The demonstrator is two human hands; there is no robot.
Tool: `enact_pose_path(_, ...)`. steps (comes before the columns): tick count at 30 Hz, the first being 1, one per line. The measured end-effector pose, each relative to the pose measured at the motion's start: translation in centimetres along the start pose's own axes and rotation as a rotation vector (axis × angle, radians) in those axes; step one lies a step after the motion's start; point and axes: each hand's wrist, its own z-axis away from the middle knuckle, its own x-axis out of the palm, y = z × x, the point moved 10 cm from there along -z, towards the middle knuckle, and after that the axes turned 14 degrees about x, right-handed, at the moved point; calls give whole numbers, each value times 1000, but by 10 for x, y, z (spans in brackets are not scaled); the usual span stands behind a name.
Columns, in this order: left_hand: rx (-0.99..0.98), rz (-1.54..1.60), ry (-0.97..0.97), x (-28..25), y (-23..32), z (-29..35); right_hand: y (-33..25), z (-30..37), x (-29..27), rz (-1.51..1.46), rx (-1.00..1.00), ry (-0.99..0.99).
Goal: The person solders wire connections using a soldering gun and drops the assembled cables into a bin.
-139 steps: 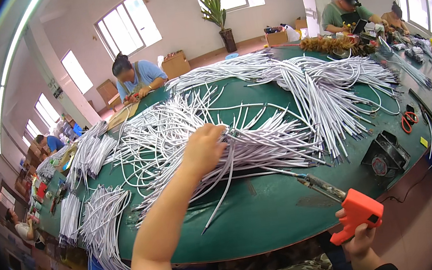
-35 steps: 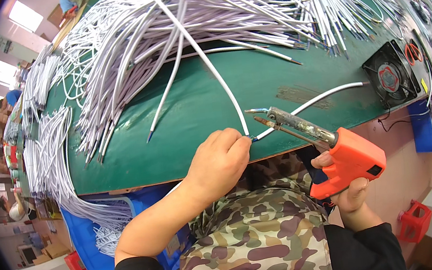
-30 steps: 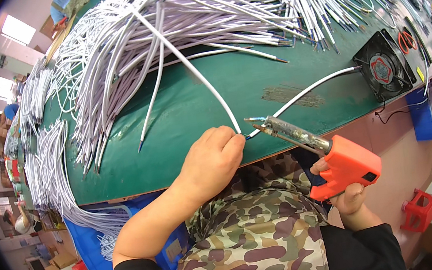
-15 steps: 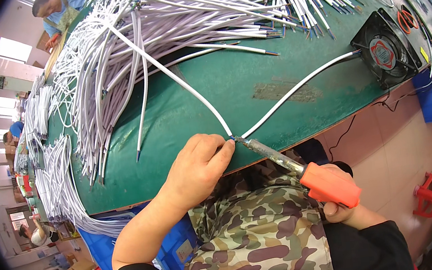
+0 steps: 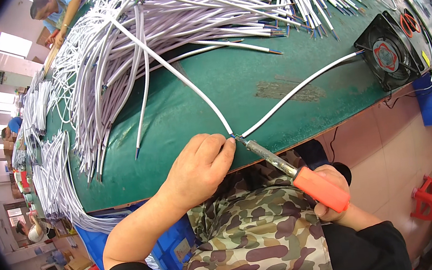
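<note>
Near the table's front edge, my left hand [image 5: 201,165] is closed, thumb and forefinger pinching the bared wire end of a white cable [image 5: 188,84] that runs down from the pile. A second white cable [image 5: 297,91] meets it just right of the fingertips and curves away to the right. My right hand [image 5: 333,180] is wrapped round the orange handle of a soldering iron [image 5: 271,157]. The iron's tip touches or nearly touches the spot where the wire ends meet; solder is too small to make out there.
Big heaps of white cables [image 5: 112,77] cover the far and left parts of the green table [image 5: 183,133]. A black fan [image 5: 386,52] stands at the right edge. Below are a blue crate [image 5: 173,248] and a red stool [image 5: 427,198]. Another person [image 5: 58,11] works at far left.
The soldering iron's handle has swung slightly left and down, its tip staying by the wire ends. My left hand has hardly moved. The far person's arm has shifted.
</note>
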Motion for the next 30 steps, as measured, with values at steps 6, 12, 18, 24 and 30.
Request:
enact_pose_path(6, -8, -5, -1, 1, -1, 0, -5, -3, -1, 32, -32, 34)
enact_pose_path(12, -36, 14, 10, 1, -3, 0, -4, -3, -1, 43, -25, 26)
enact_pose_path(18, -37, -6, 29, 1, -3, -1, -3, -3, 0, 33, -32, 26)
enact_pose_path(24, -48, -4, 37, 2, -4, -1, -3, -3, 0, 46, -41, 5)
enact_pose_path(30, -37, 0, 55, 1, -4, -1, -3, -4, 0, 63, -45, 14)
